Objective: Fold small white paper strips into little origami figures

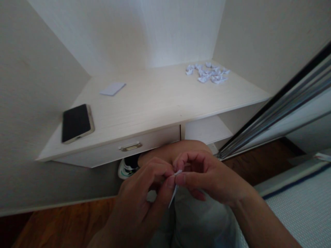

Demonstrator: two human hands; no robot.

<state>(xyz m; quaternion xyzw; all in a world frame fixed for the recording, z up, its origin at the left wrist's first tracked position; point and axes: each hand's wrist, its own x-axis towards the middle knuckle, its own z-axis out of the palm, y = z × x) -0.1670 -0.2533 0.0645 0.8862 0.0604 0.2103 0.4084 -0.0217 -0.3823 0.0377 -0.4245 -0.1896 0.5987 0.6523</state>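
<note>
A small strip of white paper (173, 195) is pinched between both hands above my lap. My left hand (147, 189) grips it between thumb and fingertips from the left. From the right, my right hand (204, 175) pinches its upper end, with the two thumbs almost touching. Most of the paper is hidden behind the fingers. Several crumpled white paper pieces (207, 73) lie in a loose cluster at the back right of the desk. A flat white paper stack or folded sheet (113, 89) rests at the back left.
A dark-screened phone (77, 123) lies near the left front edge of the pale wooden desk (144, 103). Below are a drawer handle (130, 147) and an open shelf (207, 129). Sliding-door rails (274, 100) run along the right, beside a woven-textured surface (302, 210).
</note>
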